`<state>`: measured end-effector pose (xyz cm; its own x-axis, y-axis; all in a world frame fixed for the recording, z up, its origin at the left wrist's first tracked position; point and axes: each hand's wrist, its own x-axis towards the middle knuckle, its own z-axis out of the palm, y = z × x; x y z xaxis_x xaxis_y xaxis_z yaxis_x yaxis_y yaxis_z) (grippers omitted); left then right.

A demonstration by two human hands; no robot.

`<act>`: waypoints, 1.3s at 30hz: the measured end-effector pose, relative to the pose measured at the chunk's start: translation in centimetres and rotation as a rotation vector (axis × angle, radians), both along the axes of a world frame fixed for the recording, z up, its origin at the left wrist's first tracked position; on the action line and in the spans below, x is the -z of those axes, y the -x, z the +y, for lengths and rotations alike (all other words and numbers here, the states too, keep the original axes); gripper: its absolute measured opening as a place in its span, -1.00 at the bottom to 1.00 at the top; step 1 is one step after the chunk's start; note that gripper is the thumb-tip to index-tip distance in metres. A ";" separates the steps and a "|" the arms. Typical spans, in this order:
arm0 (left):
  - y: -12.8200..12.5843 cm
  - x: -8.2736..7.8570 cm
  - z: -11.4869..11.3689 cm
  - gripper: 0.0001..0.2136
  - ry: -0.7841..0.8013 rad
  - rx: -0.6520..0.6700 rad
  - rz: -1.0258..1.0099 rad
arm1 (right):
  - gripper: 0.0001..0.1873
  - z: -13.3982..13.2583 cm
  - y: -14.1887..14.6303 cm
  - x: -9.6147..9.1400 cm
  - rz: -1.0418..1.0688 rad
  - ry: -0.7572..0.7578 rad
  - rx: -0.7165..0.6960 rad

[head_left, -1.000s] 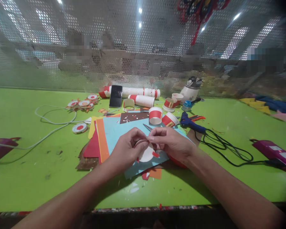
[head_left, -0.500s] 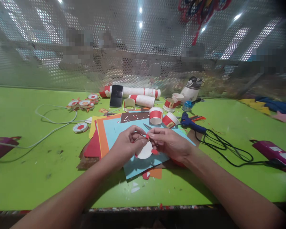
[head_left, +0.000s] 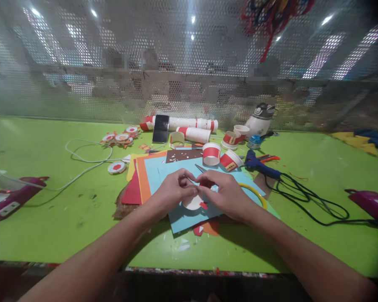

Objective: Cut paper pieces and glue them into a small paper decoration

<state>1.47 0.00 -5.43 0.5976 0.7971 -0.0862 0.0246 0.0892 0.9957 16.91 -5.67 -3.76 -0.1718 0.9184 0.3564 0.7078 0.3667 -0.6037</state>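
My left hand (head_left: 179, 188) is closed on a white paper disc (head_left: 191, 203), thumb along its upper edge. Red tabs stick out from the disc's rim. My right hand (head_left: 223, 191) pinches at the disc's upper right edge, its fingertips meeting those of my left hand; what lies between them is mostly hidden. A red tab (head_left: 203, 205) shows under the right fingers. Beneath both hands lies a sheet of light blue paper (head_left: 179, 220). Past the fingertips a pointed metal blade (head_left: 200, 168) shows, and a yellow loop handle (head_left: 258, 193) curves out from behind my right hand.
Red and white paper cups (head_left: 211, 154) stand behind my hands. A blue glue gun (head_left: 261, 165) with a black cord lies to the right. Decorated discs (head_left: 116, 167), a phone (head_left: 161, 128), a bottle (head_left: 260, 119) and purple power strips (head_left: 14, 199) also occupy the green table (head_left: 66, 235).
The view has turned slightly left, so everything sits further right. My fingertips have drawn together over the disc's top edge, covering the red piece there. The yellow handle has come into sight.
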 end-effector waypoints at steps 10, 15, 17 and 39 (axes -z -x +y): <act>0.4 -1.0 -0.5 -0.74 0.250 0.043 -0.242 | -0.86 0.2 0.4 0.8 -0.095 -0.220 0.221; -0.1 -0.5 -0.5 -0.79 0.104 -0.134 -0.135 | -0.73 0.0 0.9 1.3 -0.074 -0.216 0.273; -0.1 -0.1 -0.3 -0.82 0.036 -0.184 -0.099 | -0.73 0.0 1.1 1.4 -0.063 -0.188 0.274; -0.5 -0.3 -1.0 -0.88 -0.279 -0.154 0.168 | -0.90 0.2 0.7 0.6 -0.027 -0.176 0.149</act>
<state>1.95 -0.98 -5.15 0.4645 0.8835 0.0608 0.1971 -0.1701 0.9655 16.19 -5.51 -4.35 -0.0503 0.8586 0.5103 0.7772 0.3545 -0.5199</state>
